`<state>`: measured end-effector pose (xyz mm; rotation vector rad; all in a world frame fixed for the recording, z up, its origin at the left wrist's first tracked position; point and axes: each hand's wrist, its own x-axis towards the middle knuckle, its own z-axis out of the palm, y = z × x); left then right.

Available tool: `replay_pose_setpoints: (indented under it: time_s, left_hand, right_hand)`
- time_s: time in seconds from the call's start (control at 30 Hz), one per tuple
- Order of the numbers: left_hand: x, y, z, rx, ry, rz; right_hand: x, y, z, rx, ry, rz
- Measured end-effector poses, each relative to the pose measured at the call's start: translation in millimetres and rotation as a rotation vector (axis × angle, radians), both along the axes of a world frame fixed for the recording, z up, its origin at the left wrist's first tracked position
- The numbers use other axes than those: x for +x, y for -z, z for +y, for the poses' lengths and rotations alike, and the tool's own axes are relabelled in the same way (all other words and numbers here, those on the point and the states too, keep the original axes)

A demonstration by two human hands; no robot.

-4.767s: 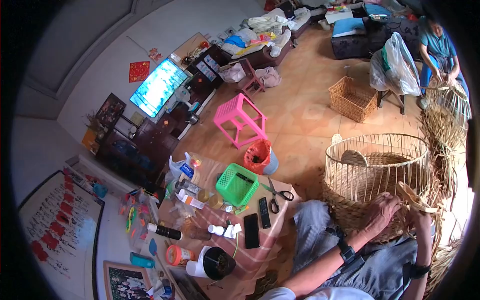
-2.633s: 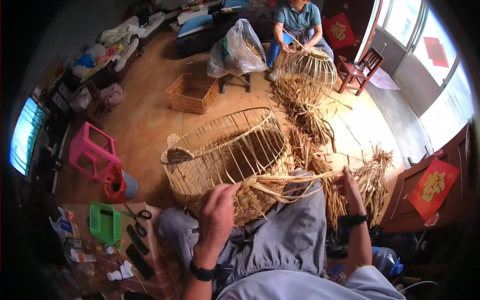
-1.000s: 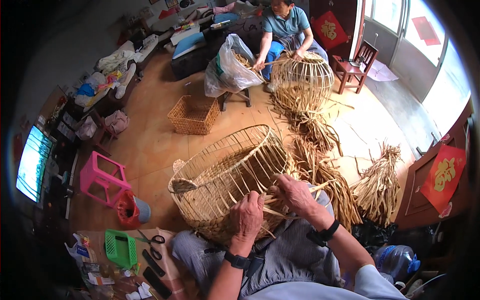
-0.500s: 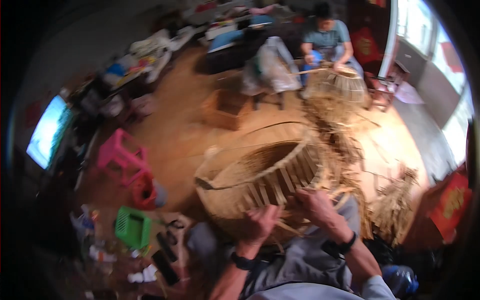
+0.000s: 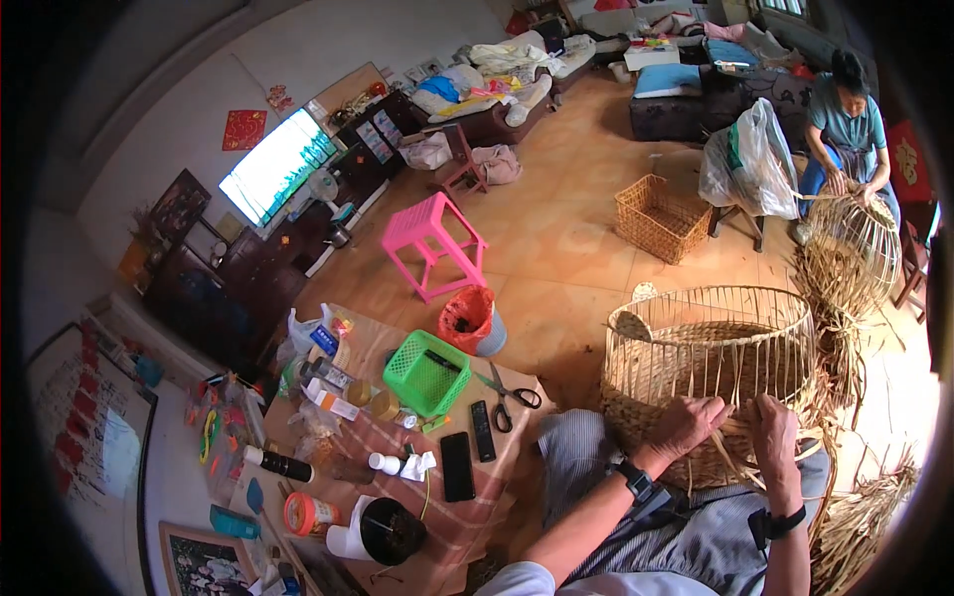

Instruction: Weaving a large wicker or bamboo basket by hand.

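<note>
Left hand and right hand, each grip narrow, pinch straw strands. The part-woven basket tilts against them.

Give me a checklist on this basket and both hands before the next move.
1. Left hand at the near side of the basket: ok.
2. Right hand at the same side, close to the left: ok.
3. Firmness of either grip: cannot tell.
4. Basket sides closely woven to the top: not ok, open gaps remain.
5. Loose dried strands nearby: ok, on the person's right.
6. Scissors away from both hands: ok, on the table.
</note>
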<state>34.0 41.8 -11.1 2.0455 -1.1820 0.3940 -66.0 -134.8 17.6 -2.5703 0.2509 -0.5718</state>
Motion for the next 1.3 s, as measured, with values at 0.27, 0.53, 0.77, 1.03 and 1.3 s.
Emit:
replay_pose_setpoints:
  time_s: [0.27, 0.53, 0.77, 1.03, 1.3]
  left_hand:
    - [-31, -12, 5, -0.127, 0.038, 0.388]
    - [-10, -36, 9, 0.195, 0.212, 0.678]
    - [19, -57, 21, 0.297, 0.26, 0.688]
    - [12, -55, 18, 0.272, 0.247, 0.678]
    - [-5, -42, 30, 0.159, 0.196, 0.263]
  right_hand:
    - [-19, 2, 4, 0.174, 0.038, -0.111]
    - [-67, -32, 57, -0.107, 0.026, 0.047]
    - [-57, 6, 51, 0.011, -0.016, 0.184]
    - [-77, 12, 46, 0.378, -0.229, 0.027]
    - [-96, -52, 55, 0.767, -0.346, 0.38]
